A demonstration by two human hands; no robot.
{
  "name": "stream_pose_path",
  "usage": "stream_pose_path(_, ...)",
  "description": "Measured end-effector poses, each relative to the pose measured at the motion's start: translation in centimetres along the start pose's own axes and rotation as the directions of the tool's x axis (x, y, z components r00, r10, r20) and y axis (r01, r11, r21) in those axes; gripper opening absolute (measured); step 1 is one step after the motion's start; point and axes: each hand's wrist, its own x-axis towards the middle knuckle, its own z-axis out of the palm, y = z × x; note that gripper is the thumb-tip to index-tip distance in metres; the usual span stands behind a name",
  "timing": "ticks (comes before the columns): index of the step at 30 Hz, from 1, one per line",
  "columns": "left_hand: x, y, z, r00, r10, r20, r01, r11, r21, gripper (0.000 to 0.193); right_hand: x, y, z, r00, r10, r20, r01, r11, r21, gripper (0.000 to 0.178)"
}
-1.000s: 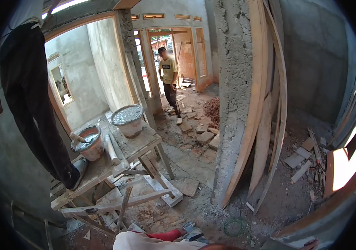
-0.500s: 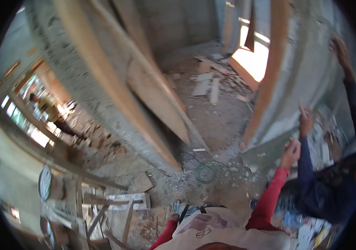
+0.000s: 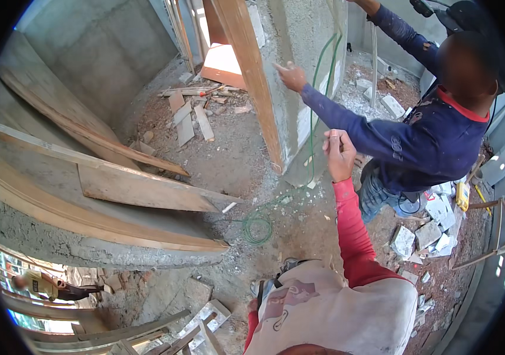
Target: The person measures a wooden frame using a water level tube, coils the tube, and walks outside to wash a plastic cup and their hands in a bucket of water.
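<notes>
The right hand [image 3: 340, 155] is held up in the middle of the scene, fingers curled in and pressed together; nothing shows clearly in its grip, and whether it pinches something thin I cannot tell. The left hand [image 3: 253, 305] is low and near, mostly hidden beside the pale shirt [image 3: 335, 302], so its state cannot be told. Just left of the right hand, a green line [image 3: 312, 154] hangs by the grey wall end [image 3: 293, 35]; a green coil [image 3: 256, 230] lies farther left on the floor. On the right, a co-worker [image 3: 424, 145] in dark blue stretches an arm toward the wooden frame post [image 3: 253, 77]. The step in hand looks like gesturing at the wall end; taking the line next would call for loosened fingers, a short reach left and care around the co-worker's arm
</notes>
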Motion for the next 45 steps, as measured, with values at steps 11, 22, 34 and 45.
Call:
stream_pose_path(11, 3.2, -0.1, -0.3, 0.998, 0.049, 0.049, -0.047, 0.998, -0.034, 0.053, 2.0, 0.1, 0.8, 0.997, -0.033, -0.064, 0.03, 0.999, -0.042, 0.016)
stream_pose_path(22, 3.4, -0.1, -0.3, 0.999, 0.002, 0.041, 0.0, 1.0, -0.025, 0.047, 5.9, -4.2, 3.0, 0.831, -0.501, -0.24, 0.393, 0.835, -0.385, 0.023)
stream_pose_path(34, 3.7, 1.1, -0.4, 0.999, 0.001, 0.036, 0.002, 0.998, -0.066, 0.041, 9.8, -8.0, -0.4, 0.791, -0.546, -0.277, 0.404, 0.806, -0.433, 0.023)
stream_pose_path(45, 5.1, 4.0, -0.6, 0.999, 0.022, 0.045, -0.017, 0.992, -0.123, 0.036, 13.2, -6.9, -4.1, 0.834, -0.491, -0.253, 0.342, 0.819, -0.461, 0.022)
